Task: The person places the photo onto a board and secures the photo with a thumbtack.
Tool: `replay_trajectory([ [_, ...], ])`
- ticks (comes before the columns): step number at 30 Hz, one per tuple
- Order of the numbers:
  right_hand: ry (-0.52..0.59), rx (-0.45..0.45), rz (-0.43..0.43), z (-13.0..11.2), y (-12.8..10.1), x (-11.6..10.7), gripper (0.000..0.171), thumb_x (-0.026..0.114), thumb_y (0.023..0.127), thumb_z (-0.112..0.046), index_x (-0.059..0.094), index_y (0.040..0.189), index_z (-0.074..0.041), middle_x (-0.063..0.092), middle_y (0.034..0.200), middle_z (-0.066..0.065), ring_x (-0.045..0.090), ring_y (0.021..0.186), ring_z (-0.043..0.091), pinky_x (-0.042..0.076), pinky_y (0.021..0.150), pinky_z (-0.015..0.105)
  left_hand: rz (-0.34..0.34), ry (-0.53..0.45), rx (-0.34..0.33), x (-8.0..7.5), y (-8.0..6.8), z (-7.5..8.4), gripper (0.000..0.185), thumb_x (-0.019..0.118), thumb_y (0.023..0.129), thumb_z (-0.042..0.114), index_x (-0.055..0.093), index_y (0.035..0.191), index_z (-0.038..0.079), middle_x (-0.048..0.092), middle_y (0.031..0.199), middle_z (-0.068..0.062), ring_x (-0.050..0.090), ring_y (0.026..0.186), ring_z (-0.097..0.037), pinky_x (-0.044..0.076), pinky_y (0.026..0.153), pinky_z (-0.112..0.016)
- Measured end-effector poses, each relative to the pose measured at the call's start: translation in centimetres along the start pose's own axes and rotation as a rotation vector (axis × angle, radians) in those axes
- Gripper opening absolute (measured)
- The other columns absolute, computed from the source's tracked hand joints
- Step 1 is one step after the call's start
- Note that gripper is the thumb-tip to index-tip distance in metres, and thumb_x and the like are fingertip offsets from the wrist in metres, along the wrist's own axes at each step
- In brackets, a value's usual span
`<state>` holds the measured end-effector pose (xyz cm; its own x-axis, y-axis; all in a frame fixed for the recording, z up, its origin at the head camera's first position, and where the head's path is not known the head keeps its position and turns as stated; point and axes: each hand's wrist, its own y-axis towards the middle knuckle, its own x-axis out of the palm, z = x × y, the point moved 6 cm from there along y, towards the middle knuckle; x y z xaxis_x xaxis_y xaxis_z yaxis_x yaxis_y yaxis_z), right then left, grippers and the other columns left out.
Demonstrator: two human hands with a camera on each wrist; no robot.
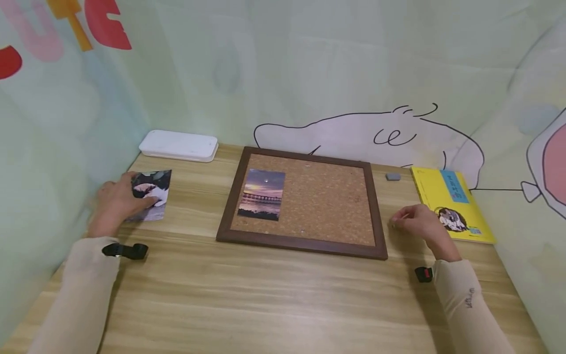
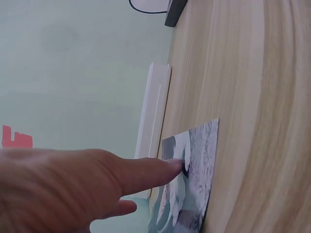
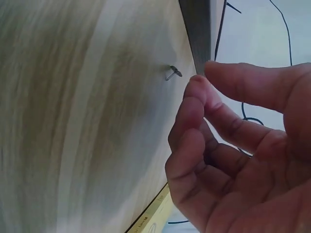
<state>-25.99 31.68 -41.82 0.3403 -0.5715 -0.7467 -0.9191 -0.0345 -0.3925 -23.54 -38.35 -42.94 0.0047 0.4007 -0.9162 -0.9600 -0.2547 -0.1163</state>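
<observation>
My left hand (image 1: 116, 199) holds a photo of an animal (image 1: 152, 189) by its left side on the tabletop, its thumb over the picture. The left wrist view shows that thumb on the printed face; the other fingertips are partly hidden. Beside the right end of a brown-framed corkboard (image 1: 327, 201), my right hand (image 1: 417, 221) hovers low with bent fingers, thumb and index tips slightly apart. Nothing shows between them. A metal thumbtack (image 3: 173, 73) stands on the wood just beyond those fingertips. On the cork's left part lies a sunset photo (image 1: 262, 196), a tack near its top.
A white case (image 1: 179, 145) stands at the back left against the fabric wall. Behind the right hand are a small grey eraser (image 1: 392, 177) and a yellow book (image 1: 451, 206). Tiny shiny spots show on the cork. Printed fabric walls (image 1: 309, 73) border the wooden table (image 1: 274, 295).
</observation>
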Motion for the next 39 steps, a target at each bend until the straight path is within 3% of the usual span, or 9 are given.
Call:
replay_trajectory([
  [5, -0.025, 0.001, 0.014, 0.0, 0.1, 0.3, 0.024, 0.068, 0.094, -0.024, 0.07, 0.104, -0.001, 0.065, 0.096, 0.009, 0.056, 0.088, 0.022, 0.047, 0.071, 0.029, 0.025, 0.007, 0.012, -0.4, -0.2, 0.0, 0.09, 0.073, 0.086, 0.035, 0.025, 0.15, -0.006, 0.034, 0.131, -0.05, 0.029, 0.12, -0.065, 0.024, 0.095, -0.069],
  [11, -0.033, 0.004, 0.013, 0.0, 0.3, 0.5, 0.021, 0.071, 0.092, -0.019, 0.071, 0.104, -0.002, 0.066, 0.096, 0.009, 0.056, 0.087, 0.022, 0.048, 0.07, 0.029, 0.067, -0.012, 0.054, -0.9, -0.2, 0.0, 0.074, 0.069, 0.087, 0.025, 0.036, 0.145, -0.004, 0.042, 0.13, -0.046, 0.035, 0.117, -0.063, 0.025, 0.095, -0.067],
  [18, -0.032, -0.005, 0.002, 0.2, 0.4, 0.6, 0.019, 0.07, 0.093, -0.015, 0.073, 0.105, -0.001, 0.068, 0.098, 0.01, 0.056, 0.088, 0.023, 0.047, 0.071, 0.03, 0.111, -0.067, 0.067, -1.9, -0.5, -0.4, 0.065, 0.062, 0.084, 0.012, 0.041, 0.143, -0.005, 0.046, 0.133, -0.043, 0.044, 0.115, -0.061, 0.038, 0.092, -0.067],
  [20, -0.026, -0.005, -0.001, 0.3, 0.4, 0.7, 0.019, 0.069, 0.094, -0.014, 0.072, 0.106, 0.0, 0.068, 0.099, 0.01, 0.056, 0.088, 0.023, 0.047, 0.072, 0.03, 0.116, -0.085, 0.073, -2.2, -0.6, -0.3, 0.064, 0.06, 0.083, 0.01, 0.042, 0.143, -0.006, 0.054, 0.121, -0.041, 0.051, 0.102, -0.055, 0.044, 0.08, -0.06],
  [23, -0.019, -0.005, -0.004, 0.4, 0.5, 0.8, 0.018, 0.067, 0.095, -0.013, 0.072, 0.107, 0.0, 0.068, 0.099, 0.01, 0.055, 0.089, 0.022, 0.048, 0.073, 0.03, 0.122, -0.103, 0.085, -2.6, -0.7, 0.0, 0.063, 0.059, 0.082, 0.008, 0.044, 0.142, -0.005, 0.06, 0.104, -0.036, 0.054, 0.088, -0.044, 0.042, 0.066, -0.045],
  [25, -0.016, -0.01, -0.006, 0.5, 0.5, 0.8, 0.018, 0.066, 0.096, -0.013, 0.071, 0.106, 0.0, 0.067, 0.099, 0.01, 0.055, 0.089, 0.022, 0.047, 0.073, 0.03, 0.125, -0.109, 0.093, -2.9, -0.7, 0.2, 0.061, 0.059, 0.083, 0.009, 0.046, 0.141, -0.004, 0.062, 0.094, -0.031, 0.054, 0.082, -0.039, 0.037, 0.063, -0.038],
  [30, 0.006, -0.015, 0.006, 0.6, 0.4, 0.7, 0.018, 0.064, 0.097, -0.014, 0.069, 0.108, 0.0, 0.064, 0.099, 0.01, 0.054, 0.091, 0.023, 0.046, 0.073, 0.03, 0.135, -0.114, 0.114, -3.3, -0.9, 1.1, 0.057, 0.061, 0.085, 0.012, 0.049, 0.139, -0.004, 0.061, 0.08, -0.019, 0.051, 0.072, -0.028, 0.035, 0.064, -0.036],
  [34, 0.037, -0.028, 0.029, 0.4, 0.4, 0.5, 0.021, 0.062, 0.099, -0.015, 0.067, 0.112, 0.0, 0.064, 0.103, 0.011, 0.055, 0.092, 0.023, 0.048, 0.074, 0.029, 0.141, -0.139, 0.125, -3.6, -1.1, 1.8, 0.056, 0.064, 0.088, 0.013, 0.051, 0.14, -0.002, 0.064, 0.087, -0.019, 0.051, 0.07, -0.022, 0.038, 0.062, -0.034],
  [39, 0.099, -0.046, 0.028, 0.3, 0.5, 0.5, 0.025, 0.062, 0.1, -0.017, 0.064, 0.116, 0.001, 0.062, 0.106, 0.012, 0.055, 0.094, 0.023, 0.051, 0.076, 0.028, 0.14, -0.182, 0.161, -4.2, -1.6, 3.6, 0.06, 0.066, 0.09, 0.014, 0.049, 0.146, 0.005, 0.064, 0.105, -0.025, 0.056, 0.082, -0.024, 0.04, 0.065, -0.034],
])
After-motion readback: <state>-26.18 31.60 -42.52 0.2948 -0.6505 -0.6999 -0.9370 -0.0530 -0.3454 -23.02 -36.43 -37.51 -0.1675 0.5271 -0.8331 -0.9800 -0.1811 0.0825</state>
